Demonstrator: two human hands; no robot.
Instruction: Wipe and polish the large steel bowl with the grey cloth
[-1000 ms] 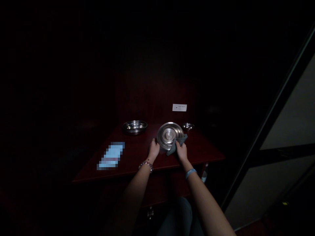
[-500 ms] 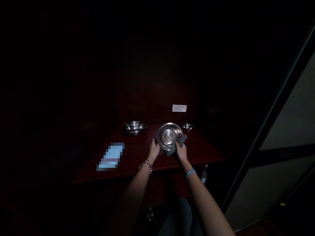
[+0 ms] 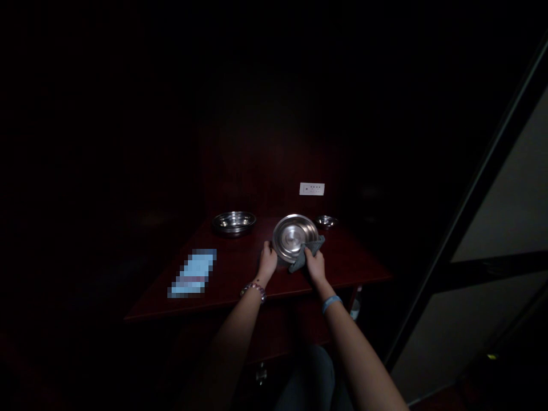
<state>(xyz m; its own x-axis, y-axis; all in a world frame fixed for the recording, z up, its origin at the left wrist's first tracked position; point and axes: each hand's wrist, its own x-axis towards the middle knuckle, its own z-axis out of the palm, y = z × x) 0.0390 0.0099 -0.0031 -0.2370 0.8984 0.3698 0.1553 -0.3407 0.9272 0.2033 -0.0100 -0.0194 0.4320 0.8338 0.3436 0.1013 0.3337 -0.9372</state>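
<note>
Left arm: is slanting from the near left toward the far right, the wrist wearing a bracelet (image 3: 253, 291) and lying low over the desk (image 3: 231, 285).
Left hand (image 3: 268, 261): is closing its fingers around the left near rim of the bowl (image 3: 289, 231), the grip almost fully curled; some fingertips are hiding behind the metal.
Right arm: is slanting from the near right toward the far left, a blue band (image 3: 331, 303) circling the wrist.
Right hand (image 3: 315, 265): is pinching the cloth (image 3: 299, 260) against the bowl's right near rim, the thumb lying on top and the other fingers mostly hiding from view.
Bowl: is tilting its inside toward the near side, between the hands above the desk; whether its lower edge is touching the wood, I cannot tell.
Cloth: is folding over the rim, one corner sticking out right.
Stack (image 3: 234, 224): is sitting far left, metal.
Small bowl (image 3: 326, 222): is standing far right, beyond the cloth.
Blue thing (image 3: 194, 274): is lying near left, pixelated.
Socket (image 3: 312, 189): is showing white on the far wall.
</note>
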